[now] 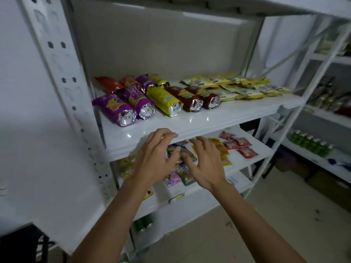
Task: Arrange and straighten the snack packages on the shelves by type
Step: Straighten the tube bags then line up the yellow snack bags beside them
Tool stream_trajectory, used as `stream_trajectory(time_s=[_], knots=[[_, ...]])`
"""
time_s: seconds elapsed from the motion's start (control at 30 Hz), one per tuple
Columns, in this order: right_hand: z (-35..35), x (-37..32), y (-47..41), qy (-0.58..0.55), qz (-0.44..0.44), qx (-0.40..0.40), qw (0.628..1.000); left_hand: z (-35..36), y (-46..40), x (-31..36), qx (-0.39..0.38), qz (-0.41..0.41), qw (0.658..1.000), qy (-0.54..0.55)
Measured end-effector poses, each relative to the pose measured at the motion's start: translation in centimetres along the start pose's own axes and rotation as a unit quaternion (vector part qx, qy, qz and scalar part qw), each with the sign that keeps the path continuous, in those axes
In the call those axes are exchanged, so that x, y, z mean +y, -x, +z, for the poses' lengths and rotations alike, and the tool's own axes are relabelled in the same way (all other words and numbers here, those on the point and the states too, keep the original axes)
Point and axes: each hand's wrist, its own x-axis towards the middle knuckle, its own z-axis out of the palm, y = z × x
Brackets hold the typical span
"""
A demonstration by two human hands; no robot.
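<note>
Purple snack rolls [115, 109], a yellow roll [164, 99] and dark red rolls [187, 97] lie side by side on the upper shelf [218, 116]. Flat yellow-and-white packets [237, 87] overlap at its right. On the lower shelf [247, 161] lie mixed small packets [181, 151], a pink packet [172, 179], orange-yellow sachets [222, 150] and red sachets [239, 147]. My left hand [157, 156] and my right hand [206, 164] hover close together over the mixed packets, fingers spread and loosely bent. Both thumbs lie against the blue-green packets between them; no firm grip shows.
Orange-red rolls [110, 83] lie at the upper shelf's back left. Yellow packets [126, 166] sit left on the lower shelf, partly hidden. Green cans [144, 223] stand below. A second rack at right holds green bottles [311, 143] and dark packs [326, 95]. Boxes [322, 179] sit on the floor.
</note>
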Motion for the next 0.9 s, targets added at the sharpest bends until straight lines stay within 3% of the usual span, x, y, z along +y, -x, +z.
stream_trajectory(time_s=[0.3,0.47,0.6,0.9], knots=[[-5.0,4.0,-7.3,0.055,0.038,-0.023,0.997,2.7,-9.9,1.4,-0.056,-0.027,0.995,-0.073],[-5.9,7.4,-11.4,0.105,0.026,-0.084,0.991,4.5,-14.0,0.2,-0.083,-0.029,0.99,-0.111],[-6.3,9.6,-14.2,0.107,0.013,-0.084,0.991,6.0,-16.8,-0.3,-0.089,-0.045,0.986,-0.132],[-5.2,11.8,-20.0,0.084,-0.056,-0.09,0.991,8.8,-21.1,-0.9,-0.02,-0.071,0.99,-0.119]])
